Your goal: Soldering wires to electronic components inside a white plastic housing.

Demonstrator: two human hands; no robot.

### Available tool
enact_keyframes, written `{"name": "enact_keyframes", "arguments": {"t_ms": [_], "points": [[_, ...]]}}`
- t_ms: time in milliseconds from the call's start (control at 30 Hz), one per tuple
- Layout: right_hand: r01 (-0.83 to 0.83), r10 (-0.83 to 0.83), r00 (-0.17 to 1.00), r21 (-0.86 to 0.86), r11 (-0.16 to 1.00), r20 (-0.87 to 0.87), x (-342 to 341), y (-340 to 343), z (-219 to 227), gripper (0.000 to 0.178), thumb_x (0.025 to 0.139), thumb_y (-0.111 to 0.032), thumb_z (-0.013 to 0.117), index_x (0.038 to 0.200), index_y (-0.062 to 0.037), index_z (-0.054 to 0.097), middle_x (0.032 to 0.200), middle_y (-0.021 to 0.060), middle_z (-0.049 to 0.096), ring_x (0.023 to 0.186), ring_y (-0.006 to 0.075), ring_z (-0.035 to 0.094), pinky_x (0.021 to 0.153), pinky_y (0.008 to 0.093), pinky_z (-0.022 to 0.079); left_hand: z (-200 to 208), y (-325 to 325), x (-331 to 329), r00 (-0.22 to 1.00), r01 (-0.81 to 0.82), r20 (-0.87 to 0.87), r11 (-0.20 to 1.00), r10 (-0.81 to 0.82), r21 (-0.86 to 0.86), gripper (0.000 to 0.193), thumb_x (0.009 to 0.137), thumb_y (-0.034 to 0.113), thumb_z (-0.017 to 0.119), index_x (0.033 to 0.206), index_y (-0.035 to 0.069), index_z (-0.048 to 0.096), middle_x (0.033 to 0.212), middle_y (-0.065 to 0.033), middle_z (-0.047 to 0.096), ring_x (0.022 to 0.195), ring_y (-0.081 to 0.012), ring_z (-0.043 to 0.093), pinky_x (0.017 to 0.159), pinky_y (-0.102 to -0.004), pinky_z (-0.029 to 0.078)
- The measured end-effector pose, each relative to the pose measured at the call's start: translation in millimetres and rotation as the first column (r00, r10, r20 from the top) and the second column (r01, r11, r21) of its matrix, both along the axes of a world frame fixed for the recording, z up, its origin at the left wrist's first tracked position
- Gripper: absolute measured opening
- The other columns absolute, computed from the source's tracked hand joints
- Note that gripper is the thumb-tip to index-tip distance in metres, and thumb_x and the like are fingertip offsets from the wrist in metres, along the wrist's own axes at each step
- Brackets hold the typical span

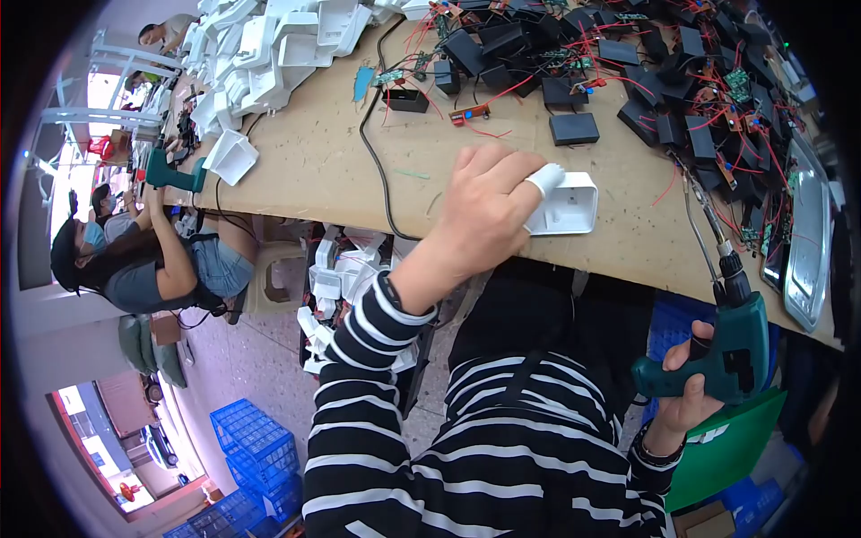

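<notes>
My left hand point(489, 211) reaches over the near edge of the table with its fingers bent against a white plastic housing point(581, 204), an open box shape with rounded corners. A white finger cot point(546, 177) covers one fingertip. Part of the housing is hidden behind the fingers. Lower right, my right hand point(689, 381) is wrapped round the handle of a teal soldering gun point(744, 350). Its long metal tip and a thin side tube point up over the table, towards a pile of black boxes point(682, 134) with red wires and small circuit boards.
White housings point(260, 63) are heaped at the back left, with more in a bin point(341, 278) below the table. A black cable point(369, 143) crosses the cardboard-covered tabletop point(314, 170). A metal tray point(807, 233) lies at the right edge. Another person point(161, 269) sits at left beside another teal tool point(175, 170).
</notes>
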State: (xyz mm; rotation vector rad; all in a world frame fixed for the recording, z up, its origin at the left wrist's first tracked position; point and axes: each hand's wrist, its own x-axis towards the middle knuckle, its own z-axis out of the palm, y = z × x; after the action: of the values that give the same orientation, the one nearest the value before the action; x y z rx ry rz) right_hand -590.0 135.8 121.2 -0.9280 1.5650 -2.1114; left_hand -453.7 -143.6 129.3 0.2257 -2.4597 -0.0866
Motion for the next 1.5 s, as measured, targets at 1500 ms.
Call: {"name": "enact_keyframes", "arguments": {"t_ms": [1500], "points": [[-0.004,0.004,1.000,-0.012,1.000,0.011,7.3,-5.6,-1.0,0.063,0.083,-0.018,0.061,0.131,0.0051,0.027,0.116,0.0276,0.047,0.070,0.0176,0.056,0.055,0.0227,0.047,31.5,-47.4,35.2,0.994,0.105,-0.043,0.960,-0.097,0.259,0.023,0.072,0.001,0.063,0.095,0.001,0.058,0.100,-0.0115,0.060,0.090,-0.0278,0.060,0.072,-0.0324,0.048]]}}
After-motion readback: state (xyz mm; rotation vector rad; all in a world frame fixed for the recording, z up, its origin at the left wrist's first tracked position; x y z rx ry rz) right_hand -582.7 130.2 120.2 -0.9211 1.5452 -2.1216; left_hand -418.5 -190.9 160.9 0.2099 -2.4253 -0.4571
